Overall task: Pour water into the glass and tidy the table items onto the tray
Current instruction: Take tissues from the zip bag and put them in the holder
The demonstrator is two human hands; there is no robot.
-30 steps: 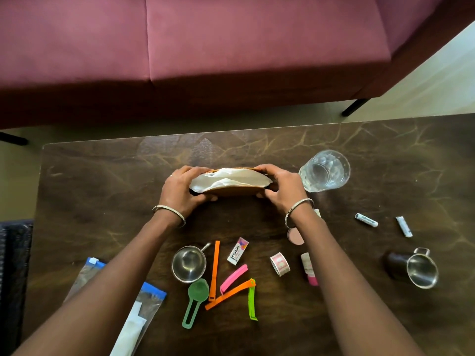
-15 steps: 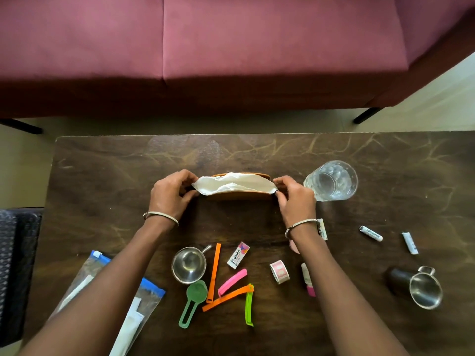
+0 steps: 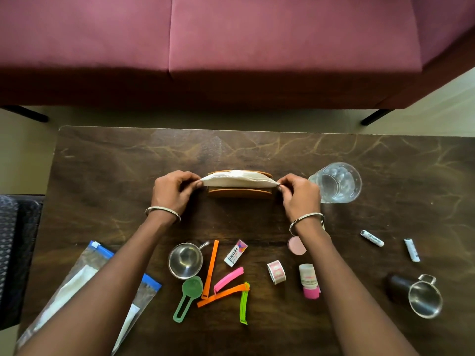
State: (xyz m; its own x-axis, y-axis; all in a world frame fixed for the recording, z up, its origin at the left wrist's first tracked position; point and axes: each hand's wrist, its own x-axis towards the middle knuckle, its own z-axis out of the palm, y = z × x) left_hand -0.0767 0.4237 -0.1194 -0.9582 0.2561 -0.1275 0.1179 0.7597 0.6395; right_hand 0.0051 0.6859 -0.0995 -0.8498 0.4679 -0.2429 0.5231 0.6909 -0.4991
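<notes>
A wooden napkin holder stands mid-table with white napkins in it. My left hand pinches the napkins' left end, and my right hand pinches their right end. A clear glass holding water stands just right of my right hand. Nearer the front lie a small steel cup, a green scoop, orange, pink and green bag clips, a small white box, a tape roll, a pink-capped bottle and a pink disc. No tray is visible.
A steel mug lies at the right, with two small white tubes behind it. Zip bags with blue strips lie at the front left. A maroon sofa stands beyond the table's far edge. A dark woven seat is at left.
Both hands have shifted from cupping the holder's ends to pinching the napkins' ends, and the stack now sits stretched flat across the holder. The view has tilted, showing more of the sofa.
</notes>
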